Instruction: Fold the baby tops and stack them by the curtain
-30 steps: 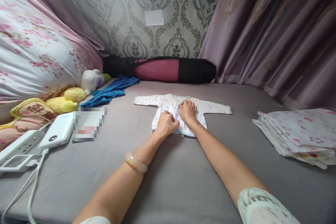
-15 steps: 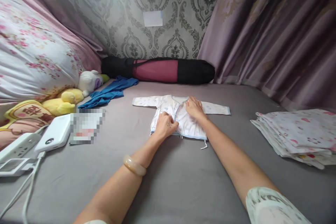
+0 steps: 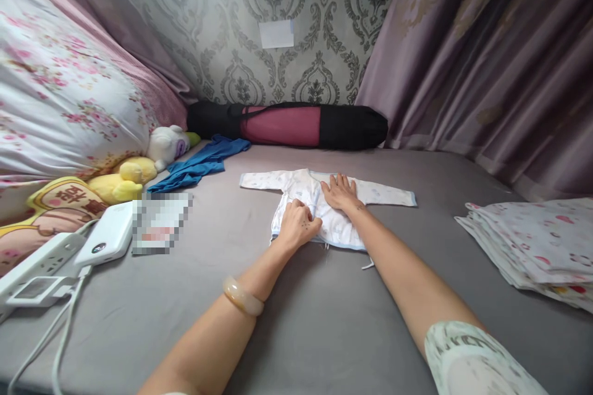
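A small white baby shirt (image 3: pixel 296 184) with light blue edging lies spread front up, its two sleeves stretched out to the sides. My left hand (image 3: pixel 299 223) rests on the lower left part of its front, fingers curled down and closed on the cloth; the fingertips are partly hidden. Flat on the upper right of the chest, near the neckline, lies my right hand (image 3: pixel 340 192) with its fingers spread. White tie strings (image 3: pixel 367 265) stick out below the hem.
The shirt lies on a grey sheet (image 3: pixel 306 321). At the right is a stack of folded printed cloths (image 3: pixel 532 247). On the left are a blue cloth (image 3: pixel 204 163), plush toys (image 3: pixel 123 179), a power bank (image 3: pixel 105 234) and a power strip (image 3: pixel 44 262). A long black-and-red bag (image 3: pixel 282 125) lies by the wall.
My right hand has flattened and its fingers have spread over the shirt's upper front. My left hand stays on the lower front. The whole view has shifted slightly.
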### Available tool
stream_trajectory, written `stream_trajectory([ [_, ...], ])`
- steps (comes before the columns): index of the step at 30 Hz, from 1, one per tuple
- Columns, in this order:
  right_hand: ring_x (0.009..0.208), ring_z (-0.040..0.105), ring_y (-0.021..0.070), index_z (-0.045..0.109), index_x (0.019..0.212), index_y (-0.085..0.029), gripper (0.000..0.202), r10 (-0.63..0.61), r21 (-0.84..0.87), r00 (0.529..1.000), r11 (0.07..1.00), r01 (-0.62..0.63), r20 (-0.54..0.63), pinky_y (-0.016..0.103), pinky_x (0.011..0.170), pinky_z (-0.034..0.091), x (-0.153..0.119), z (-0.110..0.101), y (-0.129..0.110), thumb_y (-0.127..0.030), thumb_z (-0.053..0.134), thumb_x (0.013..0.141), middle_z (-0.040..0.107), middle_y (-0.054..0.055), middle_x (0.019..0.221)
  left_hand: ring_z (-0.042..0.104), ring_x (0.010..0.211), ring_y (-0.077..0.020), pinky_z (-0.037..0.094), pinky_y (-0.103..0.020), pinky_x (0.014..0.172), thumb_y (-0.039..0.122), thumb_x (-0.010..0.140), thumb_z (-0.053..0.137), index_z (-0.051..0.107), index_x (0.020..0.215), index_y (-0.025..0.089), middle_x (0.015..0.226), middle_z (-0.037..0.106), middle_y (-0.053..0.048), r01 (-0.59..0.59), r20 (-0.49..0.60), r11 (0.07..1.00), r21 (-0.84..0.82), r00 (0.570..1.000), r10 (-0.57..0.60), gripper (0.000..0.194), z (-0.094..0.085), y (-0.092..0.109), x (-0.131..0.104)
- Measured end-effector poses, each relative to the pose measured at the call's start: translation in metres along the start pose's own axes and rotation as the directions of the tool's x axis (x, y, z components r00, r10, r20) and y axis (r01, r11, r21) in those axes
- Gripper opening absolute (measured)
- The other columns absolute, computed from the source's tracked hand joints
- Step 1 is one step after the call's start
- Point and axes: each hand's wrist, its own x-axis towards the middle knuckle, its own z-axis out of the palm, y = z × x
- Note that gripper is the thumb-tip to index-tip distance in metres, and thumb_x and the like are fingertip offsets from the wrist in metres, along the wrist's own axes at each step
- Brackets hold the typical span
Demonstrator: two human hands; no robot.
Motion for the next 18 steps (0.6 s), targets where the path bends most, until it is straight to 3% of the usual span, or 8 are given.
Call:
stream_trajectory([
  [6,0.148,0.017,0.0305,0.035,0.151,-0.013,0.065,-0.018,0.017,0.995,1.0,0.02,-0.102,0.053,0.118,0.007,-0.003,0.007,0.001,-0.051,0.019,0.1,0.024,0.017,0.16,0.06,0.097,-0.023,0.046,-0.032,0.093,0.024,0.073,0.06,0.071,0.065,0.016,0.088,0.064,-0.01,-0.001,-0.001,1.0,0.016,1.0,0.001,0.015,0.001,-0.005,0.003],
  [11,0.15,0.011,0.0226,0.025,0.155,-0.017,0.065,-0.047,0.167,0.999,0.985,0.051,-0.029,0.048,0.12,0.005,-0.01,-0.001,0.011,-0.05,0.014,0.1,0.019,0.01,0.163,0.061,0.097,-0.0206,0.047,-0.028,0.092,0.022,0.073,0.061,0.074,0.069,0.015,0.089,0.066,-0.009,0.026,0.014,1.0,-0.007,1.0,-0.026,0.015,-0.001,-0.009,0.007],
  [18,0.151,0.001,0.0288,0.018,0.157,-0.016,0.069,-0.122,0.107,0.984,0.988,0.109,0.127,0.054,0.119,0.003,-0.082,-0.008,0.008,-0.053,0.016,0.099,0.008,0.014,0.164,0.062,0.098,-0.021,0.047,-0.028,0.092,0.024,0.073,0.063,0.075,0.071,0.014,0.09,0.067,-0.01,0.011,0.014,1.0,-0.008,1.0,-0.011,0.016,-0.001,-0.013,0.007],
])
